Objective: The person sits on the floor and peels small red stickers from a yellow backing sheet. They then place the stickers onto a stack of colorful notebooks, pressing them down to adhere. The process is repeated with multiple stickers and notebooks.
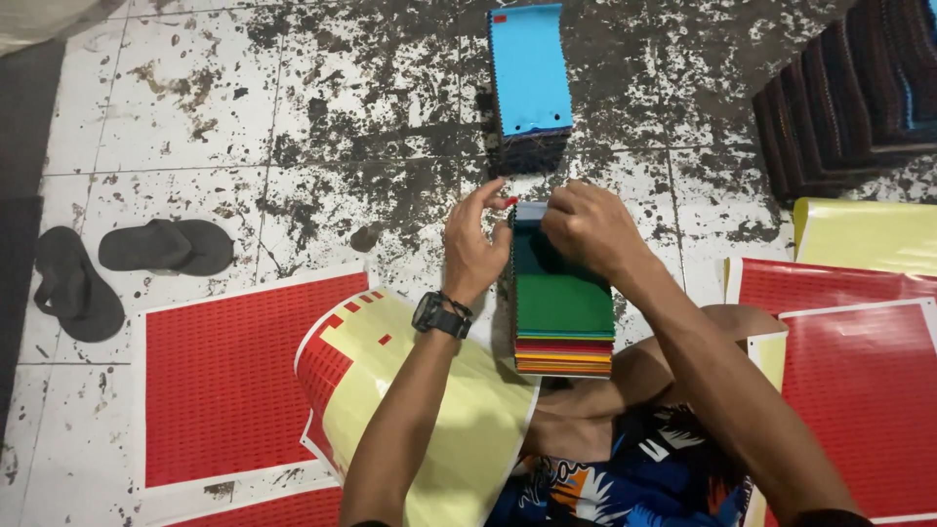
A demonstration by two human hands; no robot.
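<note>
Both hands meet at the far end of a stack of coloured fabric swatches [564, 312] that lies on the stained tile floor [322, 127] just in front of the person's bent knee. The stack's top sheet is dark green, and thin edges of red, orange and yellow show at its near end. The left hand [475, 244], with a black wristwatch [434, 316] on its wrist, has thumb and forefinger pinched narrowly on a tiny red sticker [509, 201] held right at the stack's upper left corner. The right hand [589, 226] is curled over the top edge of the stack, fingers pressed down on a pale strip there; whether it grips that strip or only steadies it is hard to tell from this angle. Under the left forearm a yellow backing sheet [429, 400], partly stripped of its red stickers, curls up off the floor, touching the left side of the stack. A full red sticker sheet [229, 381] lies flat to its left, and more red sheets [859, 371] lie to the right, with another yellow sheet [869, 234] above them. Beyond the hands, well apart from the stack being worked, a second swatch stack with a bright blue top [529, 73] rests on the floor. A pile of dark swatch books [849, 88] sits in the upper right corner, and a pair of black sandals [117, 263] lies at the left.
</note>
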